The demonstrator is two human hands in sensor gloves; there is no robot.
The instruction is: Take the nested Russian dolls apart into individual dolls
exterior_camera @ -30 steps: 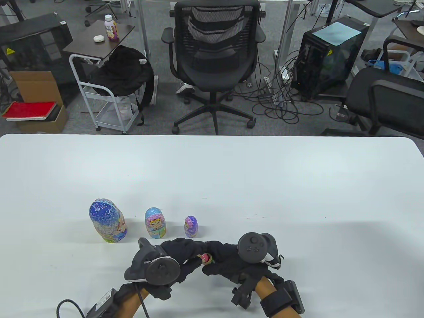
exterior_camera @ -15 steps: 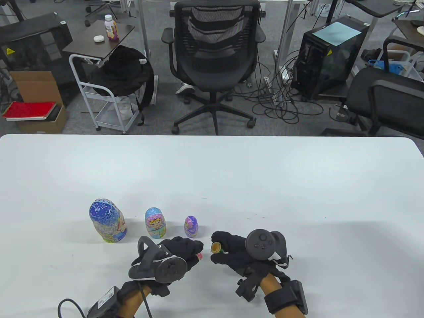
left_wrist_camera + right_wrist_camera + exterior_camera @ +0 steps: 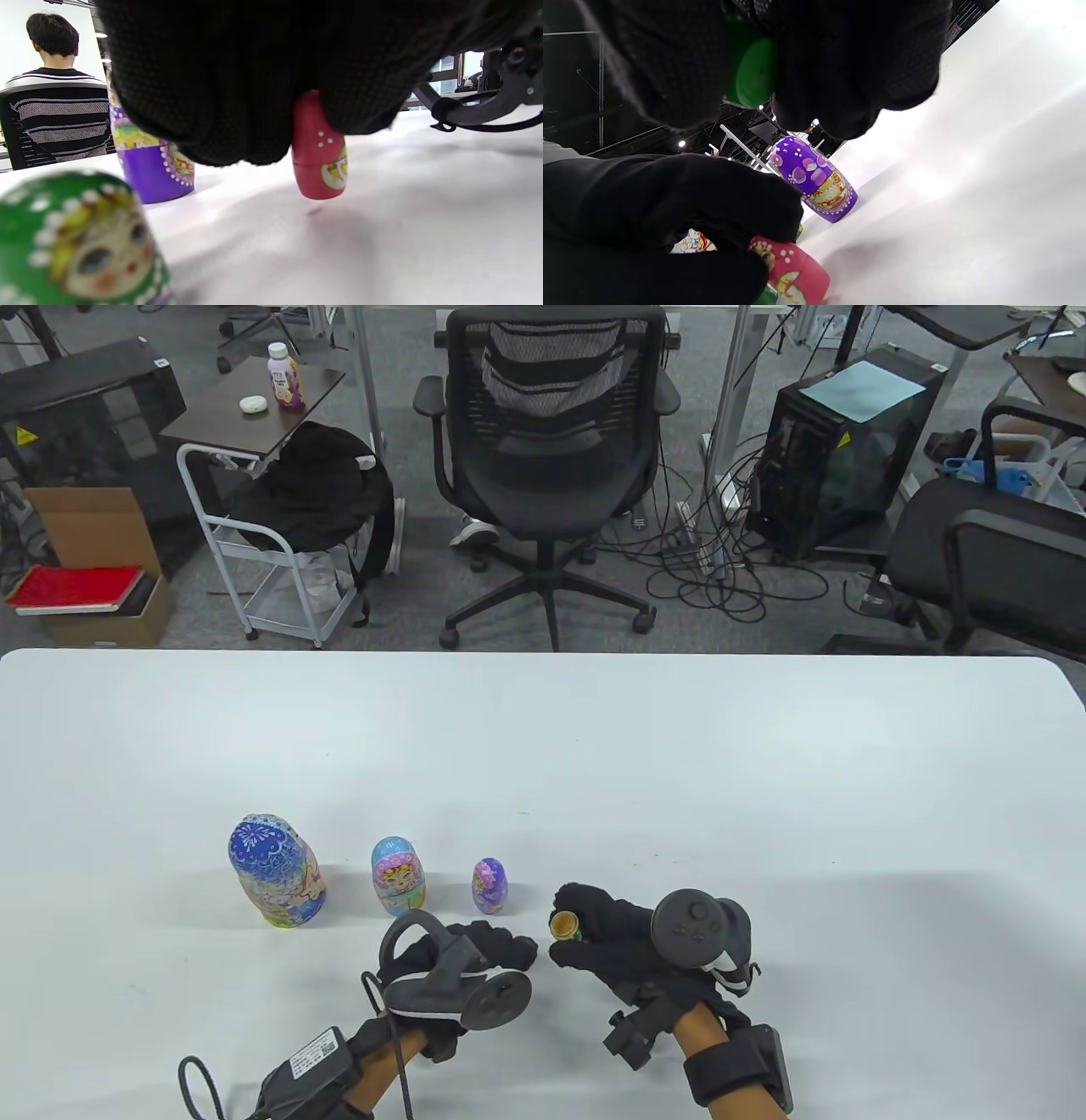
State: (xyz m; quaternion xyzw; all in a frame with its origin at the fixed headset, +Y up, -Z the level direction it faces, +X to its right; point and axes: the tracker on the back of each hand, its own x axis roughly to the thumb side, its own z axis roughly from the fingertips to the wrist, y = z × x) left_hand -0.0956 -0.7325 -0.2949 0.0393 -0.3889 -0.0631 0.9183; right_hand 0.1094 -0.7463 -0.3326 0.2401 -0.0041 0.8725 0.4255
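Three dolls stand in a row on the table (image 3: 594, 746): largest doll (image 3: 276, 871) leftmost, middle doll (image 3: 398, 876) beside it, small doll (image 3: 490, 886) rightmost, just beyond the left hand's fingers (image 3: 501, 946).

A white table (image 3: 594, 746) fills the foreground. Behind it, on grey carpet, stand a black mesh office chair (image 3: 551, 458), a white cart (image 3: 280, 551) (dark bag draped on it), a computer tower (image 3: 840, 449) and tangled cables (image 3: 721, 560).
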